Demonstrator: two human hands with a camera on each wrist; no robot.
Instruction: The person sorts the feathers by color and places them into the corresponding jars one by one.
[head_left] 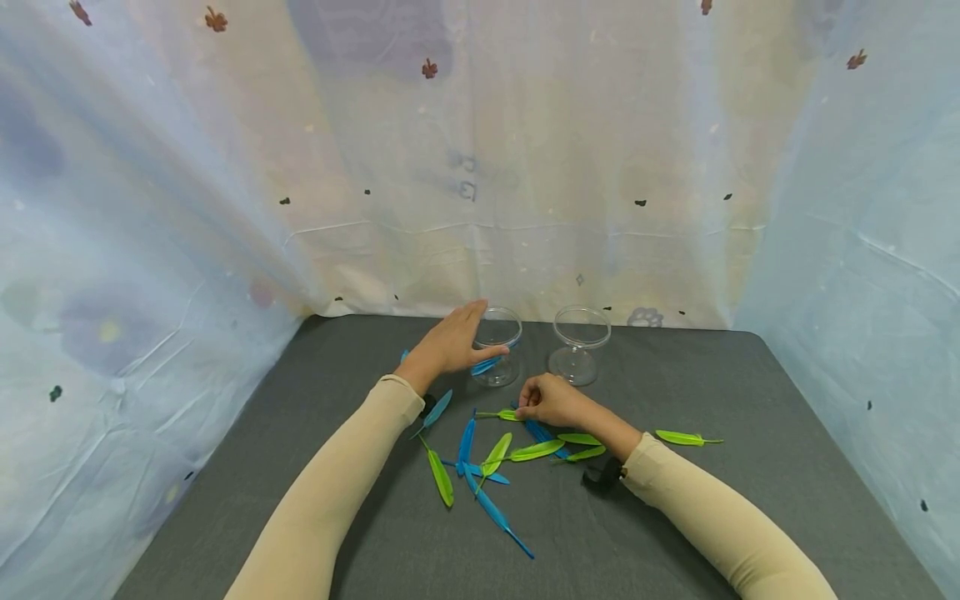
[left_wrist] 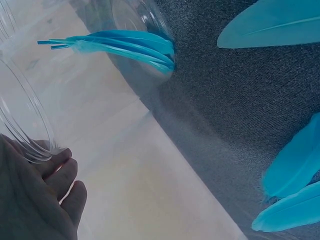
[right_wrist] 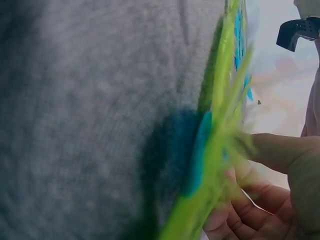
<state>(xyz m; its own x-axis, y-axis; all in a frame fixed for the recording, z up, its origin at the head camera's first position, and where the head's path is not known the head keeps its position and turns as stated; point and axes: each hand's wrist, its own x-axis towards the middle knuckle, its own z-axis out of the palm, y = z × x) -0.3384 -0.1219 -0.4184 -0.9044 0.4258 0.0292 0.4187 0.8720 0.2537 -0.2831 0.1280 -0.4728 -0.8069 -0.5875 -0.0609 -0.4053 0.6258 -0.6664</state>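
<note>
Two clear stemmed glasses stand at the back of the table. My left hand (head_left: 448,339) holds the left glass (head_left: 498,327) near its rim, with the thumb in front and the fingers behind. Blue feathers (left_wrist: 125,47) lie inside that glass in the left wrist view. My right hand (head_left: 553,402) is low over the table, thumb and fingers pinching a green feather (head_left: 507,414); the right wrist view is blurred there. Around and below the hands lie loose blue feathers (head_left: 491,507) and green feathers (head_left: 441,477), some crossing each other.
To the right stands the second glass (head_left: 582,327). A lone green feather (head_left: 684,437) lies right of my right wrist. The grey tabletop (head_left: 675,533) ends at a patterned curtain (head_left: 540,167) behind, with more cloth at both sides.
</note>
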